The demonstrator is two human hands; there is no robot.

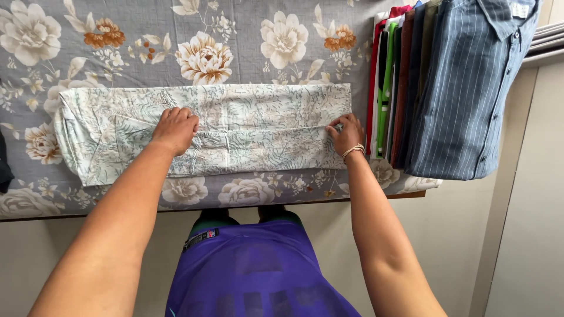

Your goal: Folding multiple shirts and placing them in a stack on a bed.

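Observation:
A pale shirt with a green leaf print lies folded into a long strip across the table. My left hand rests knuckles-up on its middle-left part, fingers curled and pressing the cloth. At the strip's right end, my right hand pinches the cloth's edge; a bracelet circles that wrist. Both hands touch the same garment, about a forearm's length apart.
A grey floral sheet covers the table, whose front edge runs just below the shirt. A stack of folded shirts lies at the right, topped by a blue striped shirt. A dark item peeks in at the left edge.

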